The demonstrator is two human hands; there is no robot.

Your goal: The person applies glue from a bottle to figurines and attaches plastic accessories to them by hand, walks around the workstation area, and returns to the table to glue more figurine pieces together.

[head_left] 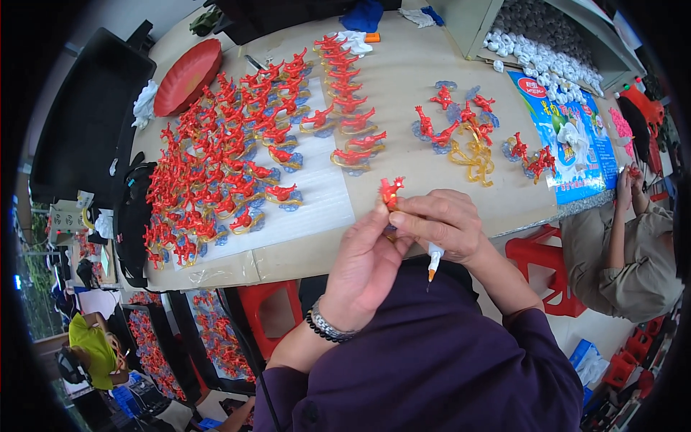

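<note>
In front of my chest, a small red figurine (391, 191) is pinched between the thumb and fingers of my left hand (360, 263). My right hand (448, 222) is closed too, its thumb and fingertips against the figurine's lower part. Tucked in that same hand, a small white glue bottle (435, 253) points its orange nozzle down towards my lap. My fingers hide the figurine's base. Beyond my hands lie loose red figurines with blue bases (435, 133) and a bunch of clear yellow curled pieces (471, 160).
Rows of red figurines (223, 158) on blue and yellow bases crowd the table's left half, partly on a white sheet (327, 194). A red tray (191, 75) stands behind them. A blue printed sheet (576, 144) lies right, near a co-worker's hands (632, 183). Red stools (543, 263) flank me.
</note>
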